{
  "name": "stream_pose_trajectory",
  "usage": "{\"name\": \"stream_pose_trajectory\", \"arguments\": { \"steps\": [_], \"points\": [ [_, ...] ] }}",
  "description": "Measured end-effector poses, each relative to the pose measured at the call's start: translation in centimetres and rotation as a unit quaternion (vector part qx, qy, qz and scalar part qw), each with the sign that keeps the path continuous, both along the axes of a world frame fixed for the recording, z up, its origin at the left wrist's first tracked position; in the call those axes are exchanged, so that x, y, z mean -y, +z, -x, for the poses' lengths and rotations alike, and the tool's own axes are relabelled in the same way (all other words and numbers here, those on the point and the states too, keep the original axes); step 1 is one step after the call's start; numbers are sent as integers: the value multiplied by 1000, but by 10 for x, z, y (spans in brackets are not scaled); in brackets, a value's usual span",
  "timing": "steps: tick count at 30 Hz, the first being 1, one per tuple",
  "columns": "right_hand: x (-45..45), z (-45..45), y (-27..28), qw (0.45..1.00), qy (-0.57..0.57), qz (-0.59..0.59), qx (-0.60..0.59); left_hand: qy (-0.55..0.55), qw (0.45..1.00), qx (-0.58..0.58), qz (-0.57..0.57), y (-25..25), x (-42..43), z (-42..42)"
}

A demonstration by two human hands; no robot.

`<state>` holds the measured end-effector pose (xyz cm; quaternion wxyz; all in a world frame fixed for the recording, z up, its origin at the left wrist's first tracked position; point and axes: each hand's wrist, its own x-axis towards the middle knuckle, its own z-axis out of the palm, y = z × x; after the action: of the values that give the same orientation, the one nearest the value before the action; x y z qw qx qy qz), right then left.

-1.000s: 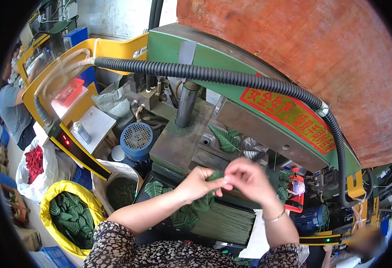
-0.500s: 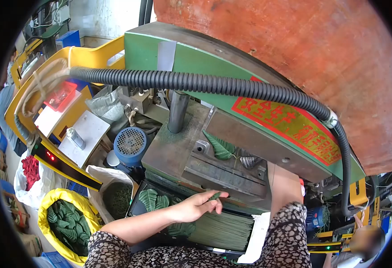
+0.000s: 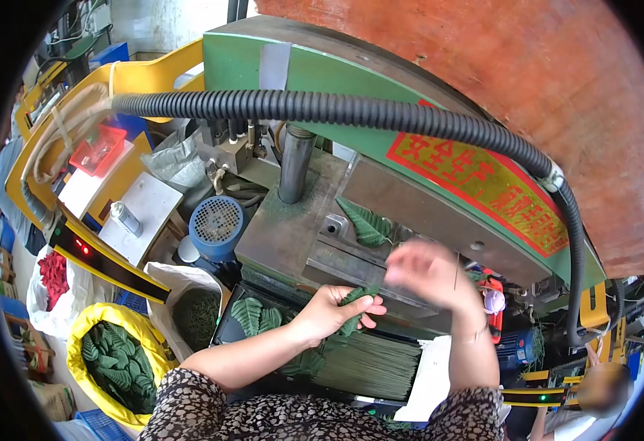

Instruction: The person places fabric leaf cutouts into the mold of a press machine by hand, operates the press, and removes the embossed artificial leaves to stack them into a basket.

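Nearest you, by your patterned sleeves [image 3: 189,400], is the dark tray [image 3: 226,331]. Loose leaves [image 3: 247,316] lie at its left far corner, and more green shows lower down, partly behind your left arm. Thin green stems [image 3: 369,360] run side by side toward its right end, probably kept parallel so that one comes free without snagging. A white sheet [image 3: 428,375] lies at the right end of the stems.

Your hands are apart. Your left hand [image 3: 329,312] pinches a green leaf [image 3: 353,309] between thumb and fingers above the tray's far edge, a grip that seems meant to steady it while leaving most of the blade free. Your right hand [image 3: 432,275] is raised over the press bed; it is too blurred to tell whether its fingers hold anything.

Beyond, on the metal die [image 3: 362,275], a ribbed leaf [image 3: 369,224] lies near the left end, just below the upper block [image 3: 425,209]. The yellow bag [image 3: 87,316] of leaves and the white sack [image 3: 167,283] of green scraps stand to your left, likely there to be within arm's reach.

Farther off are the blue motor [image 3: 217,228], a spray can [image 3: 126,218] on a small white table [image 3: 153,198], and a red basket [image 3: 98,151].
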<state>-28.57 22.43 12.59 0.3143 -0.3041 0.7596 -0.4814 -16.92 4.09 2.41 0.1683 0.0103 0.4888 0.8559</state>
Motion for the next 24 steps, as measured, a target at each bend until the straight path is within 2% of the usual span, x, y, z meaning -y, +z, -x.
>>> {"name": "stream_pose_trajectory", "arguments": {
  "steps": [1,2,5,6,7,9,10,12,13,17,20,21,23,24],
  "points": [
    [7,-30,19,973,17,-207,-104,-17,1000,-13,9,1,-2,-2],
    [1,-34,14,973,10,-205,-102,-24,1000,-13,11,0,-4,-4],
    [-20,-23,-18,960,-216,-69,-166,48,982,-110,147,-9,-13,-11],
    [-31,4,-32,905,-230,-120,-337,45,982,-112,147,-8,-12,-12],
    [-45,44,-47,818,-237,-168,-496,54,973,-142,174,-7,-9,-13],
    [-78,103,-83,651,-199,-262,-684,73,950,-201,226,-6,-6,-14],
    [-79,112,-90,650,-199,-263,-684,72,950,-202,225,-6,-8,-15],
    [-75,118,-94,562,-245,-198,-765,31,982,-152,108,-11,-11,-21],
    [-75,120,-95,562,-246,-198,-764,10,991,-126,49,-13,-12,-22],
    [-79,125,-95,698,-257,-182,-644,-42,995,-59,62,-18,-8,-18],
    [-79,127,-92,781,-262,-167,-541,-17,998,-27,54,-16,-10,-11],
    [-73,118,-83,781,-262,-168,-542,-1,999,-11,50,-14,-10,-8],
    [-36,70,-41,804,-229,-244,-492,2,999,-1,37,-6,-9,-6],
    [-22,20,-24,932,-234,-56,-271,3,1000,9,25,-2,-9,-5]
  ]
}}
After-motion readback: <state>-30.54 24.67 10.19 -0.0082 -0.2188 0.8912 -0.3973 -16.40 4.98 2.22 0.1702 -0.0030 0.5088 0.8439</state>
